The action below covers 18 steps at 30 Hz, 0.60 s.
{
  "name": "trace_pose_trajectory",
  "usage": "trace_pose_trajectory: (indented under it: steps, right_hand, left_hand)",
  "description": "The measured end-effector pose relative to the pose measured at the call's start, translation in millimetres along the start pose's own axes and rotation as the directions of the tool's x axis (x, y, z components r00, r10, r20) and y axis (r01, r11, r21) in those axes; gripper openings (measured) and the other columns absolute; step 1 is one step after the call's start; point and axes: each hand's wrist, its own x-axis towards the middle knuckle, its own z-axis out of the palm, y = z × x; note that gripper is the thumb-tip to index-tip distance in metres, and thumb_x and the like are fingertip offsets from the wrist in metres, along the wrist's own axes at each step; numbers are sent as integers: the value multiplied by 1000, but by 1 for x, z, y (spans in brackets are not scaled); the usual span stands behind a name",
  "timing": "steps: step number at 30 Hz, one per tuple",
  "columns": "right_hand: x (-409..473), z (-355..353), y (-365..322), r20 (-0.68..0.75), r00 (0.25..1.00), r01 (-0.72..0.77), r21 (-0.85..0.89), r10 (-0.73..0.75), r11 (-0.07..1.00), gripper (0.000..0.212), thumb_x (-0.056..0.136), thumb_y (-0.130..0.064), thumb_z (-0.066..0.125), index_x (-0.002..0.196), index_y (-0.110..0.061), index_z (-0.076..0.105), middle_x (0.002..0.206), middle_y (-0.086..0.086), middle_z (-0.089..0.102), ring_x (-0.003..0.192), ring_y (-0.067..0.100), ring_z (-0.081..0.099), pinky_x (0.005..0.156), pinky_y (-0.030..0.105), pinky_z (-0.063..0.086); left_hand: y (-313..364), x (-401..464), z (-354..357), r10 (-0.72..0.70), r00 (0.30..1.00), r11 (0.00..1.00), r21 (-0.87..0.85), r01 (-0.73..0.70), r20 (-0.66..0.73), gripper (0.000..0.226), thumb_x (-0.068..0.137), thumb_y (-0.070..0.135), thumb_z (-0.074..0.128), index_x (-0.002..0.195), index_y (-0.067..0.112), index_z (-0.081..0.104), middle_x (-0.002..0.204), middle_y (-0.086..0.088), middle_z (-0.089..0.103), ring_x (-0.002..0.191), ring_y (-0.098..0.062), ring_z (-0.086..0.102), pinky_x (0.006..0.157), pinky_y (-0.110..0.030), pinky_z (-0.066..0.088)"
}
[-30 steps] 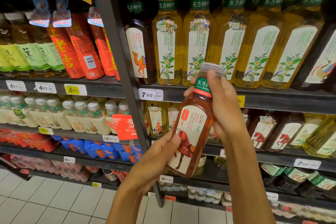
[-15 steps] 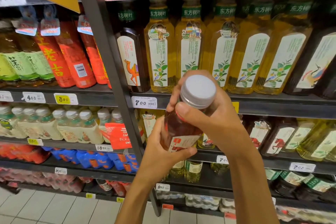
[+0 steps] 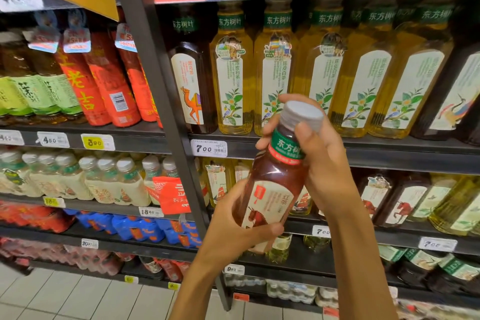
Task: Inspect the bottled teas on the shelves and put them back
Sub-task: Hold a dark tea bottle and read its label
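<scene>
I hold a reddish-brown bottled tea [image 3: 275, 182] in front of the shelves, tilted with its grey cap toward me and up to the right. It has a green neck band and a cream label with a red horse. My left hand [image 3: 233, 228] cups its lower body from beneath. My right hand [image 3: 324, 163] wraps the neck and shoulder, thumb just under the cap. The bottle's base is hidden behind my left fingers.
Tall yellow tea bottles [image 3: 233, 78] and a dark camel-label bottle [image 3: 192, 80] fill the upper shelf behind. Dark horse-label bottles [image 3: 405, 200] stand on the lower right shelf [image 3: 389, 156]. A black upright post [image 3: 155, 80] divides the bays. Red bottles [image 3: 104, 80] sit at left.
The bottle was first upright, then tipped with its cap straight at me. Now it leans back less steeply, so the neck band and label show again. Both hands kept their hold.
</scene>
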Motion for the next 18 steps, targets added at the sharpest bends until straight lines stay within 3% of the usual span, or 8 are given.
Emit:
trace_pose_trajectory:
  steps: [5, 7, 9, 11, 15, 18]
  right_hand:
    - [4, -1, 9, -80, 992, -83, 122, 94, 989, 44, 93, -40, 51, 131, -17, 45, 96, 5, 68, 80, 22, 69, 70, 34, 57]
    - [4, -1, 13, -109, 984, -126, 125, 140, 984, 44, 95, -36, 43, 137, -20, 42, 97, 7, 68, 78, 25, 70, 67, 35, 57]
    - [3, 1, 15, -140, 978, -138, 119, 154, 983, 43, 95, -35, 45, 137, -24, 43, 96, 8, 68, 75, 25, 70, 64, 36, 56]
    - [3, 4, 16, -182, 972, -137, 62, 146, 989, 42, 93, -36, 48, 135, -28, 46, 100, 10, 67, 73, 24, 70, 61, 38, 56]
    - [3, 4, 17, -263, 958, -118, 0, 114, 993, 38, 92, -36, 55, 129, -32, 47, 117, 12, 62, 73, 21, 70, 65, 35, 58]
    - [5, 1, 19, -312, 935, -159, 57, 169, 986, 54, 84, -35, 58, 135, -24, 44, 119, 10, 63, 78, 21, 70, 73, 39, 58]
  left_hand:
    - [-5, -11, 3, -201, 977, 970, -126, 209, 69, 66, 47, 52, 76, 103, 28, 51, 75, 32, 69, 75, 16, 64, 58, -6, 50]
    - [-12, -14, 2, -294, 953, 934, -189, 304, 79, 66, 43, 61, 67, 98, 28, 56, 78, 22, 72, 76, 10, 67, 61, -12, 53]
    - [-16, -15, 3, -351, 933, 891, -277, 360, 86, 78, 34, 71, 76, 98, 29, 66, 86, 13, 76, 83, -1, 71, 67, -19, 56]
    - [-18, -13, 4, -390, 918, 857, -337, 390, 70, 78, 45, 73, 70, 109, 30, 62, 97, 5, 76, 92, -12, 71, 72, -26, 57]
    - [-13, -6, 7, -354, 935, 886, -319, 338, 8, 87, 63, 78, 62, 131, 24, 53, 115, -3, 70, 106, -18, 67, 79, -30, 58]
    - [-3, -6, 11, -393, 919, 848, -379, 371, 22, 88, 63, 73, 52, 134, 20, 51, 120, -11, 67, 107, -25, 66, 87, -41, 56]
